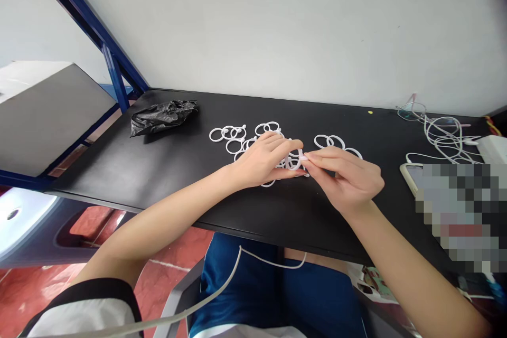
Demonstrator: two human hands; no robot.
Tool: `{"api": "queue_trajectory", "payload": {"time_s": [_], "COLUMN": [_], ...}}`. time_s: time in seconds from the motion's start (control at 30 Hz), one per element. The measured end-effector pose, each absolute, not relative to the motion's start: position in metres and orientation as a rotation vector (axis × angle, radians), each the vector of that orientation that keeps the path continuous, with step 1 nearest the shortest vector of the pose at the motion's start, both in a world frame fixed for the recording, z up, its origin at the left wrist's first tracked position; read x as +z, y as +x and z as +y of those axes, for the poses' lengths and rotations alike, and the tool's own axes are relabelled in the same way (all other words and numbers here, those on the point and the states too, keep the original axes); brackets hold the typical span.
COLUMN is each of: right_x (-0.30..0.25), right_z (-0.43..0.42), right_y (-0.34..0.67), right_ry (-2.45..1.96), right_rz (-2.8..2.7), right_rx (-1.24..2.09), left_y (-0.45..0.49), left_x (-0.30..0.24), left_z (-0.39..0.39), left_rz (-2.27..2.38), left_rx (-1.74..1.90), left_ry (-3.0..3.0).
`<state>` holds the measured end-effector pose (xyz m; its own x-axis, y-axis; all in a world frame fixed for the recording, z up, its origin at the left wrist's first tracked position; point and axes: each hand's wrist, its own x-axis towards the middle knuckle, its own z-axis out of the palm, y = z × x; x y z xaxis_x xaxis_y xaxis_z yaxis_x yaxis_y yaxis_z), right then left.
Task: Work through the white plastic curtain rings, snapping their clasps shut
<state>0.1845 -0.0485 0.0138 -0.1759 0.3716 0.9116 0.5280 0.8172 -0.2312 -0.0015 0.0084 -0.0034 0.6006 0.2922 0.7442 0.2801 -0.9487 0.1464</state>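
Observation:
My left hand point(259, 161) holds a white plastic curtain ring point(293, 168) between thumb and fingers, a little above the black table. From the other side, my right hand point(346, 174) pinches a small white piece point(303, 158) at the ring's right edge; whether it is joined to the ring I cannot tell. Several more white rings point(234, 146), some with small knobs, lie overlapping behind and beneath my left hand, which partly hides them. Beyond my right hand is a smaller group of rings point(324, 141), partly covered by its fingers.
On the black table point(158, 179), a crumpled black plastic bag point(164, 116) lies at the far left. Tangled white cables point(443, 134), glasses point(412, 111) and a phone point(410, 177) are at the right. A white wall stands behind; a blue metal frame point(114, 71) rises at the left.

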Motion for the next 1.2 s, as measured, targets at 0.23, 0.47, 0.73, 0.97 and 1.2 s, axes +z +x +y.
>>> {"api": "queue_trajectory", "payload": {"time_s": [0.23,0.47,0.73,0.97,1.2], "right_x": [0.012,0.009,0.001,-0.003,0.006], "right_z": [-0.031,-0.022,-0.021,-0.021,-0.021], "right_y": [0.216,0.229,0.231,0.234,0.229], "right_ry": [-1.247,-1.729,-1.843,-1.864,-1.65], "right_rz": [-1.418,-1.73,-1.805,-1.806,-1.623], "right_rx": [0.011,0.187,0.254,0.258,0.224], "left_y": [-0.005,-0.005,-0.005,-0.004,-0.004], "left_x": [-0.007,-0.009,-0.011,-0.012,-0.013], "left_z": [0.013,0.012,0.013,0.013,0.013], "left_rz": [0.806,0.923,0.89,0.956,0.989], "left_rx": [1.28,1.076,1.135,1.051,1.034], "left_ry": [2.873,2.924,2.958,2.93,2.901]}}
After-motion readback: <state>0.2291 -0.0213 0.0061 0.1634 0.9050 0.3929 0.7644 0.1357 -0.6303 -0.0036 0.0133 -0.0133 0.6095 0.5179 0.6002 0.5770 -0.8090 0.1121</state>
